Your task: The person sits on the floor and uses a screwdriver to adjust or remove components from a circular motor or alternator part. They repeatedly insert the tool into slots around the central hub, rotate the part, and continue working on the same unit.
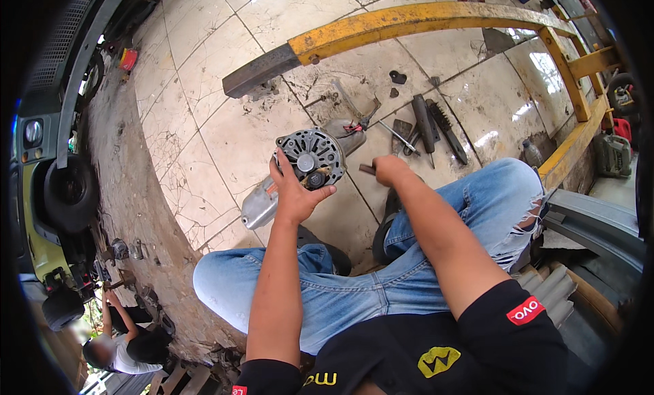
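My left hand (296,191) grips a round alternator (310,148) by its near side, fingers and thumb spread around the slotted metal end. Under and beside it a silver metal cylinder (260,206) lies on the tiles. Another grey metal housing (349,139) with a bit of red on it shows just behind. My right hand (392,170) is closed on a short, flat, dark brown piece, its tip (367,169) pointing toward the alternator but apart from it. Past this hand lie a thin metal rod (396,135), a dark bar-like tool (424,124) and a black wire brush (447,131).
A yellow steel frame (409,19) with a dark square end (262,73) arches over the far floor and down the right. A green vehicle (48,218) stands at the left. Another person (133,351) crouches at lower left. A plastic bottle (533,152) is near my right knee.
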Motion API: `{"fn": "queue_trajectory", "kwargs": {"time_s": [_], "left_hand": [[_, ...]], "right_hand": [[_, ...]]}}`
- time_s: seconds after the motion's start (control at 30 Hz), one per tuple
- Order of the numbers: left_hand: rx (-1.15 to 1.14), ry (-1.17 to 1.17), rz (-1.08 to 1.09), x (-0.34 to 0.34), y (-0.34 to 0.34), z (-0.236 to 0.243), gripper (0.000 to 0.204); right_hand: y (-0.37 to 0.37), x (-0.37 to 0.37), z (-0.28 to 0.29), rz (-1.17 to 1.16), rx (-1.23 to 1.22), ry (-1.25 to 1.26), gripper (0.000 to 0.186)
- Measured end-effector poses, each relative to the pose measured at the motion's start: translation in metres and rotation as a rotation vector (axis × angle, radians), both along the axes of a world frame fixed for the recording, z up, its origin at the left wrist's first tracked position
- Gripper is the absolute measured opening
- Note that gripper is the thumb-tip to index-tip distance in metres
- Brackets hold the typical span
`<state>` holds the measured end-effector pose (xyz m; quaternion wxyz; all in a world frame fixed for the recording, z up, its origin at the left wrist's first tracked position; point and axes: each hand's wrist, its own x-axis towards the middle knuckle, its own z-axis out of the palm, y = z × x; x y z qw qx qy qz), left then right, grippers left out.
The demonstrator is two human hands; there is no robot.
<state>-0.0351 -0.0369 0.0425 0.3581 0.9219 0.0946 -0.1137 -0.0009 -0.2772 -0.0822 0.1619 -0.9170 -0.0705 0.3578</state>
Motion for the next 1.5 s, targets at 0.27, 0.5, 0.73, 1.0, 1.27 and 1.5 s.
{"fn": "queue_trajectory", "kwargs": {"time_s": [0.27,0.5,0.73,1.0,1.27,1.5], "left_hand": [[-0.046,-0.067,0.028,-0.002,-0.002,-0.01,0.151],[-0.08,-0.151,0.061,-0.004,-0.004,-0.018,0.148],[-0.068,-0.172,0.084,-0.007,0.0,-0.022,0.146],[-0.052,-0.082,0.101,-0.005,-0.002,-0.015,0.152],[-0.115,-0.096,0.119,-0.009,-0.002,-0.016,0.145],[-0.14,-0.076,0.071,-0.004,0.003,-0.019,0.146]], "right_hand": [[0.019,0.05,0.09,-0.727,1.079,-0.104,0.028],[0.076,0.008,0.128,-0.108,0.637,-0.632,0.034],[0.096,-0.002,0.151,-0.138,0.287,-0.392,0.043],[0.102,-0.001,0.151,-0.408,0.313,-0.298,0.039],[0.098,0.005,0.17,-0.667,0.792,-0.265,0.018],[0.088,0.022,0.164,-0.199,0.396,-0.366,0.029]]}}
